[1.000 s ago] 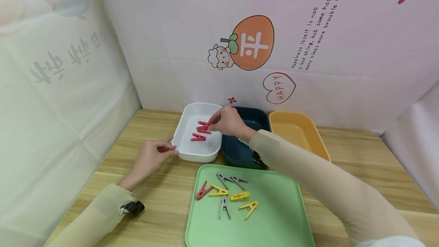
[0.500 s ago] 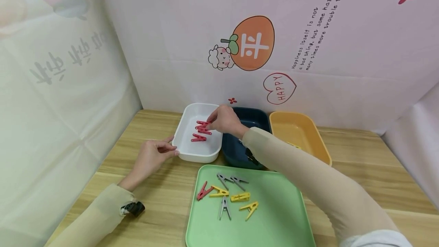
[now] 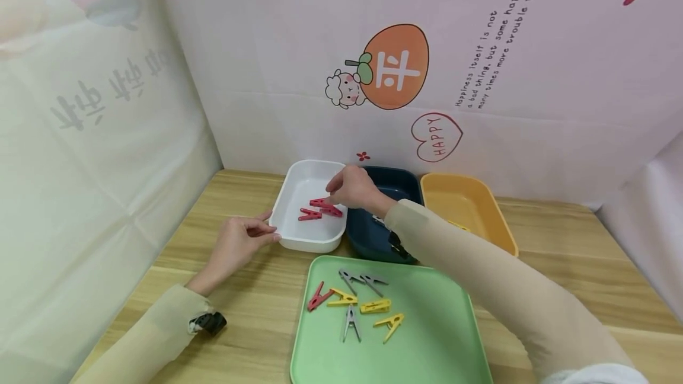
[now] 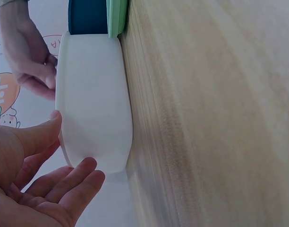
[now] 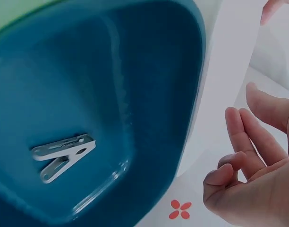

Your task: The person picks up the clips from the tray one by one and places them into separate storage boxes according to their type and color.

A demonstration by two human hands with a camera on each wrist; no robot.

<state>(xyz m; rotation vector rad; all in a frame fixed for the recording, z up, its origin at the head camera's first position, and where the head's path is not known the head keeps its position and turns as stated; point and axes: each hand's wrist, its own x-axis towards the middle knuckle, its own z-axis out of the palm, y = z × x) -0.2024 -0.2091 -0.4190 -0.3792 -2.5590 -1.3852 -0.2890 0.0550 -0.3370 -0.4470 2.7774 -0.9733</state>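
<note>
My left hand holds the near left corner of a white box. In the left wrist view, its thumb is at the rim and its fingers lie against the outer wall. Red clothespins lie in a loose group on the box floor. Above the box's right side is my right hand, right beside the clothespins. The right wrist view shows that hand with thumb and fingers apart and nothing between them.
A dark blue box with a grey clothespin stands beside the white one, then a yellow box. In front, a green tray carries red, yellow and grey clothespins. A printed cloth hangs behind.
The red clothespin that was at my right fingertips has been let go into the white box. Two red clothespins have shifted there. My left hand stays put.
</note>
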